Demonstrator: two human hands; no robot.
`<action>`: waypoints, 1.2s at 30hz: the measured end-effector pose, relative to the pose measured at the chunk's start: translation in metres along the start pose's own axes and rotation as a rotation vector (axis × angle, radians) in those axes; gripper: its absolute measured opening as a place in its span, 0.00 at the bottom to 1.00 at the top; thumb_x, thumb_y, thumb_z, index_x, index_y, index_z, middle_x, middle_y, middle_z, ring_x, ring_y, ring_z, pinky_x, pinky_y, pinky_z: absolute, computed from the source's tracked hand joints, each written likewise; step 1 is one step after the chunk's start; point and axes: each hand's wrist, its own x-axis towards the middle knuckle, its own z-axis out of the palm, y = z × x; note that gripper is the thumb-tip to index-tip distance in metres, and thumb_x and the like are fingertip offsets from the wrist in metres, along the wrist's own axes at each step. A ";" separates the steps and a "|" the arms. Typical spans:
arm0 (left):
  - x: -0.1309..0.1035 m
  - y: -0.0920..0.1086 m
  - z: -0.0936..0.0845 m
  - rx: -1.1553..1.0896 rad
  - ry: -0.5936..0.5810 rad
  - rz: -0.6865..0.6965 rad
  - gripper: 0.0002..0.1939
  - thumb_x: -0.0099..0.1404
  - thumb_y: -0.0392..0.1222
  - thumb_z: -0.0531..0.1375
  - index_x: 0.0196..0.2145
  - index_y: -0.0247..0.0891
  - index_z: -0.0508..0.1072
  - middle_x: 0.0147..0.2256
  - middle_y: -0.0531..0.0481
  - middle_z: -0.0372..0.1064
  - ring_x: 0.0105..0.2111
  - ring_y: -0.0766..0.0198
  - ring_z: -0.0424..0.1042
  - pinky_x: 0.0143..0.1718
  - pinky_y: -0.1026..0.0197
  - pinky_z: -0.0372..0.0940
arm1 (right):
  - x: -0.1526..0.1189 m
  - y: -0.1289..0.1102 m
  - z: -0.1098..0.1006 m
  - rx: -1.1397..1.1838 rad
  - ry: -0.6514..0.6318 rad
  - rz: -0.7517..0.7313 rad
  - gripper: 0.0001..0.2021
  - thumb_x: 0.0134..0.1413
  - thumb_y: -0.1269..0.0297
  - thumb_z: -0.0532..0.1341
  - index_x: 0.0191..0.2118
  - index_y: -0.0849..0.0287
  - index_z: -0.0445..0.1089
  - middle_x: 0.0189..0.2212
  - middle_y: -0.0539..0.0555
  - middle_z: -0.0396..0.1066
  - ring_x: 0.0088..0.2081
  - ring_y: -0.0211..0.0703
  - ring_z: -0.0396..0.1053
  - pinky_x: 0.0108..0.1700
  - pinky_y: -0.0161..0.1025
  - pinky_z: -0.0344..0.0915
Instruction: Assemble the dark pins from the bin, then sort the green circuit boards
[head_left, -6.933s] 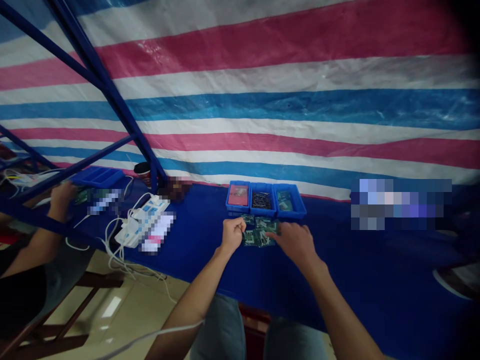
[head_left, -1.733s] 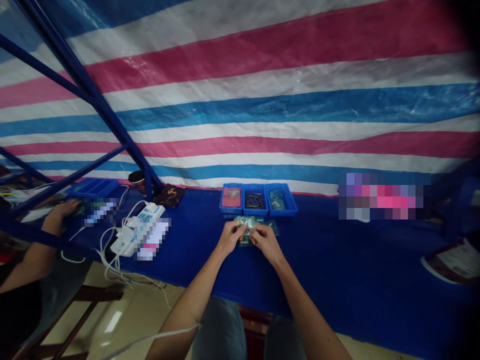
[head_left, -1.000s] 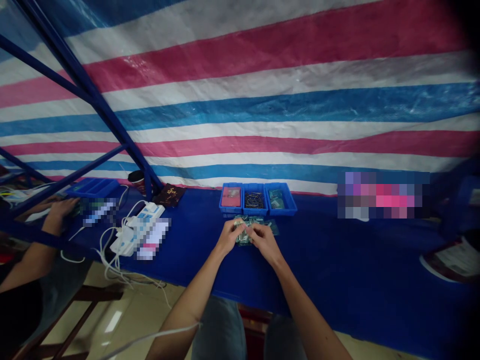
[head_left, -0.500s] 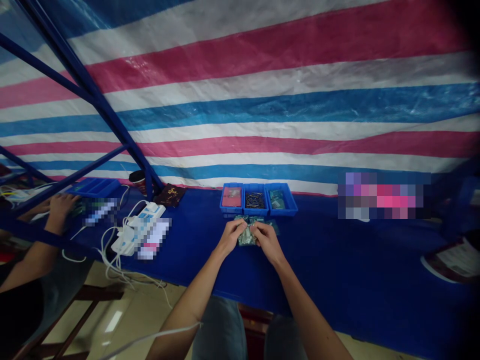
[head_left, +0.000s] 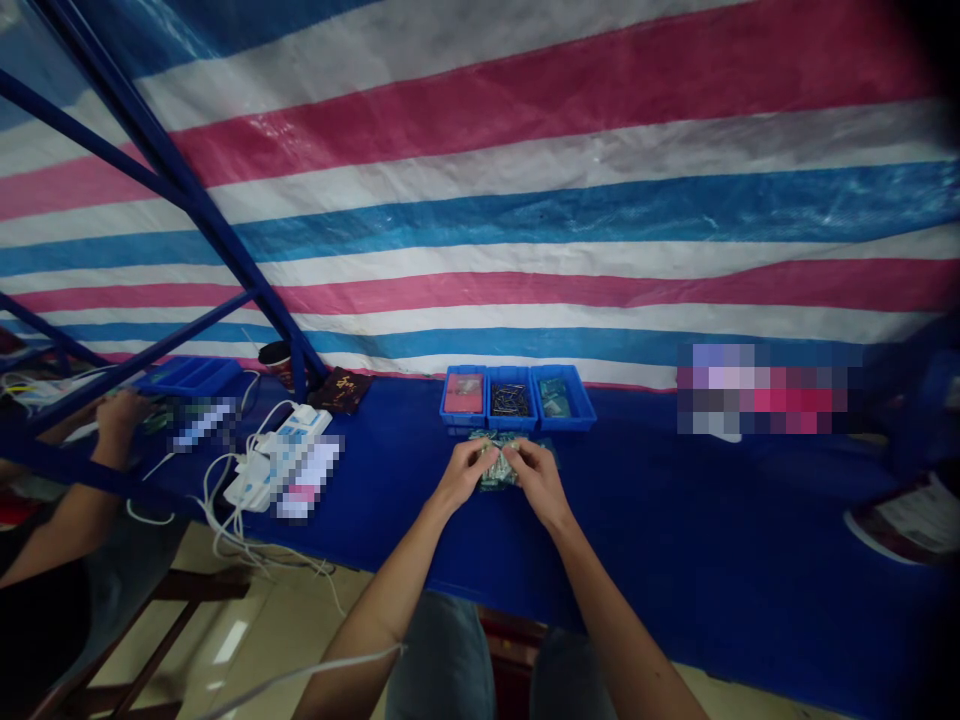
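My left hand (head_left: pixel 462 474) and my right hand (head_left: pixel 538 478) meet over the blue table, close in front of the small bins. Between them is a greenish clear plastic packet (head_left: pixel 497 478) with pale, shiny small pieces in it; what exactly they are is too small to tell. Both thumbs and fingers are closed on the packet, one hand at each side. More greenish plastic (head_left: pixel 551 452) lies just behind my right hand. Straight ahead stand a blue bin with a pink-red item (head_left: pixel 463 397), a blue bin of dark screws (head_left: pixel 511 400) and a blue bin with greenish packets (head_left: pixel 555 398).
To the left lie a white power strip (head_left: pixel 277 460) with tangled cables, a dark brown packet (head_left: pixel 341 390) and a cup (head_left: pixel 276 362). A co-worker's hand (head_left: pixel 118 415) is at the far left, beyond a blue metal frame (head_left: pixel 225 245). A round container (head_left: pixel 911 520) is at right.
My thumbs have come slightly closer together over the packet, and my right hand has shifted a little. The bins stay where they were.
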 end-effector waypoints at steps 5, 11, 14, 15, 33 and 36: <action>0.001 -0.005 -0.001 -0.034 0.039 -0.005 0.22 0.64 0.56 0.60 0.25 0.33 0.65 0.24 0.54 0.55 0.26 0.68 0.53 0.29 0.65 0.51 | 0.000 -0.004 0.003 0.025 -0.011 0.038 0.19 0.59 0.48 0.61 0.26 0.58 0.61 0.20 0.44 0.53 0.21 0.34 0.54 0.23 0.32 0.52; 0.000 -0.006 -0.001 -0.019 0.058 0.006 0.21 0.65 0.54 0.60 0.24 0.33 0.64 0.24 0.55 0.53 0.25 0.69 0.52 0.28 0.65 0.49 | 0.000 -0.006 0.004 0.002 -0.033 0.037 0.18 0.56 0.48 0.62 0.28 0.58 0.62 0.21 0.45 0.55 0.23 0.35 0.54 0.24 0.32 0.53; -0.001 -0.004 -0.001 -0.010 0.040 -0.006 0.22 0.65 0.54 0.60 0.24 0.33 0.65 0.24 0.55 0.53 0.26 0.69 0.53 0.28 0.65 0.50 | 0.000 -0.004 0.003 -0.011 -0.012 0.042 0.17 0.56 0.49 0.62 0.29 0.59 0.63 0.21 0.45 0.55 0.23 0.35 0.55 0.24 0.32 0.54; -0.001 -0.004 -0.001 -0.008 0.028 -0.012 0.22 0.65 0.54 0.60 0.25 0.33 0.65 0.24 0.54 0.54 0.26 0.69 0.53 0.29 0.65 0.50 | 0.000 -0.003 0.003 -0.008 -0.008 0.036 0.17 0.56 0.49 0.62 0.29 0.59 0.63 0.21 0.46 0.56 0.23 0.35 0.55 0.24 0.32 0.54; 0.000 -0.010 -0.003 0.002 0.076 -0.013 0.22 0.65 0.56 0.60 0.28 0.31 0.71 0.24 0.52 0.60 0.25 0.67 0.57 0.29 0.65 0.53 | -0.002 -0.009 0.005 -0.025 -0.070 -0.012 0.19 0.59 0.50 0.60 0.26 0.59 0.63 0.18 0.46 0.58 0.22 0.36 0.55 0.25 0.33 0.53; -0.001 -0.008 -0.003 0.005 0.032 -0.028 0.22 0.66 0.56 0.59 0.28 0.32 0.71 0.23 0.52 0.60 0.24 0.67 0.58 0.28 0.64 0.53 | -0.002 -0.010 0.004 -0.003 -0.054 -0.030 0.18 0.60 0.50 0.60 0.27 0.59 0.65 0.19 0.47 0.59 0.22 0.36 0.55 0.25 0.34 0.53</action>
